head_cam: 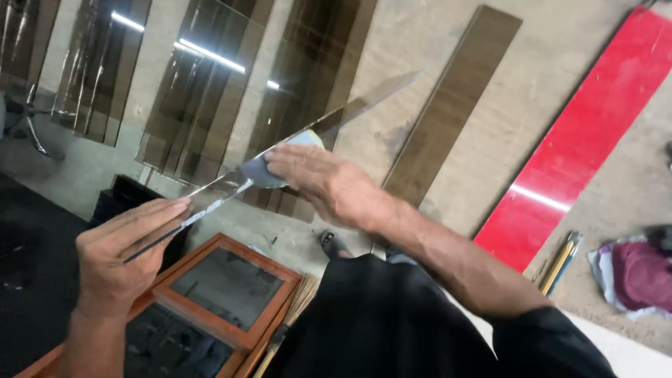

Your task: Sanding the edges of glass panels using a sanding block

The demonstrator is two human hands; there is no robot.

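Observation:
A long narrow strip of mirror glass (364, 101) runs edge-on from lower left to upper right in front of me. My left hand (122, 255) grips its near end between thumb and fingers. My right hand (318, 178) lies flat on the strip's middle and presses a small grey-blue cloth pad (262, 171) against the glass. My dark trouser leg fills the bottom centre.
Several tinted glass panes (203, 105) lean or lie on the concrete floor at the back. A brown strip (451, 105) and a red board (588, 133) lie to the right. A wood-framed glass panel (227, 287), pencils (560, 262) and a maroon cloth (640, 273) lie nearby.

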